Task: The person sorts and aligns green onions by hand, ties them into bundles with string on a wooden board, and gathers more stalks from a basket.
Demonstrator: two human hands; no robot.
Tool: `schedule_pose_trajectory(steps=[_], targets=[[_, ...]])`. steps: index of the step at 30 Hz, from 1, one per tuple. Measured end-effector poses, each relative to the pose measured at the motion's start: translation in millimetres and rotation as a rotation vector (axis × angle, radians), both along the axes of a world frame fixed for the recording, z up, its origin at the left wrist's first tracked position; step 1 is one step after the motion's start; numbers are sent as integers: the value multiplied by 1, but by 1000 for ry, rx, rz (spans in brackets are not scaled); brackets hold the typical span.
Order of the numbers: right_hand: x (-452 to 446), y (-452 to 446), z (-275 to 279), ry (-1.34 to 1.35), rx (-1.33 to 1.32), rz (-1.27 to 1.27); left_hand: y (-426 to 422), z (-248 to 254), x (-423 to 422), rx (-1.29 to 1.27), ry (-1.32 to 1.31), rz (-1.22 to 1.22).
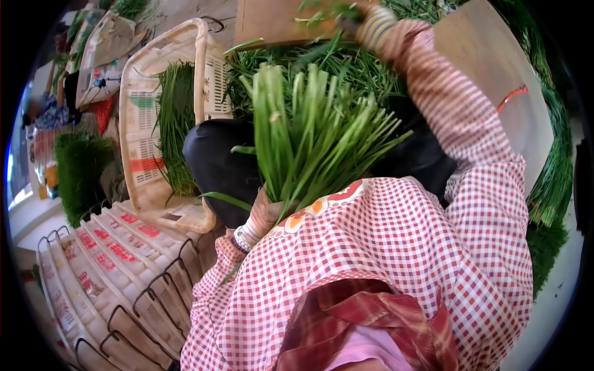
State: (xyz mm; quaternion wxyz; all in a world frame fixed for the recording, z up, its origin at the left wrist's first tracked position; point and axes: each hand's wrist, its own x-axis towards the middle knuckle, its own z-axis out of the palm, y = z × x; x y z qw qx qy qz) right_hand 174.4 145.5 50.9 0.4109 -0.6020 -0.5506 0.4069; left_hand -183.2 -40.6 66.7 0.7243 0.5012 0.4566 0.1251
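Note:
My left hand [265, 211], in a light glove with a striped cuff, is closed around a thick bunch of long green stalks [303, 136]. The bunch stands upright in front of my chest, its pale cut ends fanned out at the top. My right hand [364, 23], in a glove with a yellow and blue striped cuff, is raised at the top of the view and smeared by motion. Blurred green leaves [325, 12] show beside its fingers, but its grip is unclear. Loose green leaves [377, 77] lie heaped beyond the bunch.
To the left, a white plastic crate [201, 74] lies tilted with long greens [176, 130] inside. Stacked white crates [111, 266] with dark wire handles stand nearer. Boards [489, 68] and more bundled greens [554, 148] lie right. Another person [49, 111] is far left.

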Motion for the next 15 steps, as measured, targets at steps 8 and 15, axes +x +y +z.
schedule_pose_trajectory(steps=[8, 15], targets=[[-12, -60, -11, -52, 152, 387, 1, -3, -9, -239, -172, 64], [-16, -63, 25, 75, -230, 90, -29, -32, -27, -409, -392, 373]])
